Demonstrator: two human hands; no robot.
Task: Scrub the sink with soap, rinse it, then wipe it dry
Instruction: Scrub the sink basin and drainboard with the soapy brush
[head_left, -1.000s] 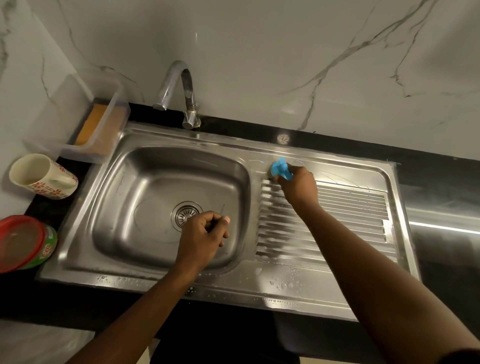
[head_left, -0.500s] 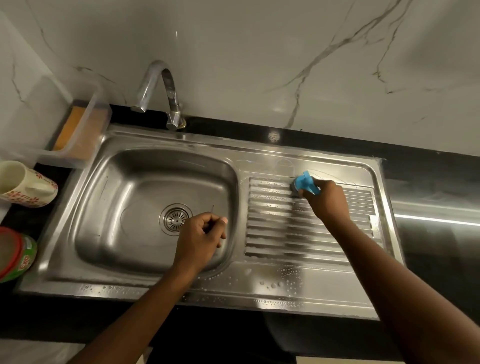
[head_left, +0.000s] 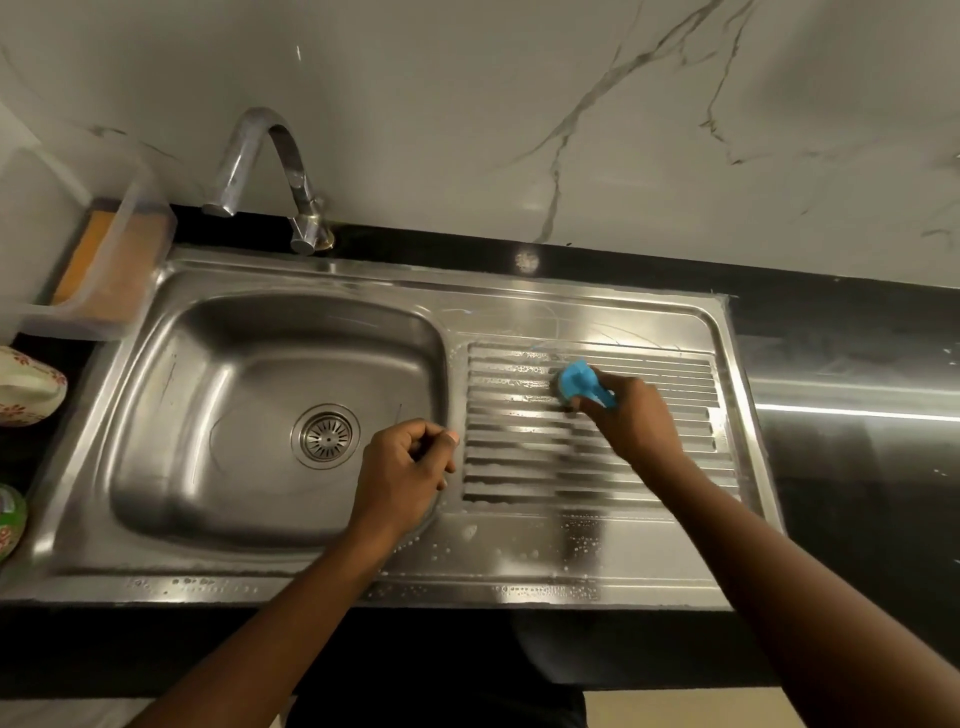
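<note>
A stainless steel sink (head_left: 171, 395) with a round drain (head_left: 325, 435) fills the middle of the head view, and a ribbed drainboard (head_left: 675, 415) lies to its right. My right hand (head_left: 631, 415) grips a blue scrubber (head_left: 579, 382) pressed on the upper ribs of the drainboard. Soap suds and droplets lie on the ribs and on the front rim (head_left: 519, 566). My left hand (head_left: 402, 473) hangs as a loose fist over the basin's right edge, holding nothing. A chrome tap (head_left: 270, 171) stands behind the basin.
A clear plastic tub (head_left: 98, 260) with an orange sponge sits at the back left. A floral mug (head_left: 28, 387) and a green container (head_left: 10, 519) lie at the left edge. Black countertop (head_left: 857, 467) runs right; a marble wall rises behind.
My right hand has slid the blue scrubber from the drainboard's top left corner down and rightward onto the ribs. The left fist has stayed over the basin's edge.
</note>
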